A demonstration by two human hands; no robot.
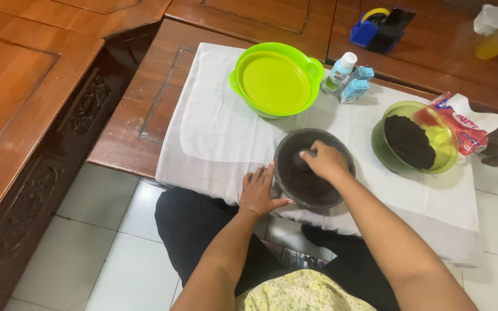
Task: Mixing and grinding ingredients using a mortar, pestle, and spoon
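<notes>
The left hand lies flat with its fingers spread a little, pressed against the near-left outer wall of a round, dark grey stone mortar that sits on a white cloth over a low brown wooden table. Directly right of that hand, over the mortar's hollow, the right hand is closed in a fist around a dark stone pestle. Only the pestle's stub shows, poking out to the left of the fist; its long axis seems to run steeply down into the bowl, but the exact tilt cannot be told.

Beyond both hands stands a lime-green plastic bowl with a matching lid. Further right of it are a small white bottle with a blue cap and two small blue cartons. Well right of the right hand is a translucent green bowl holding dark powder, with a red and white packet just beside it.
</notes>
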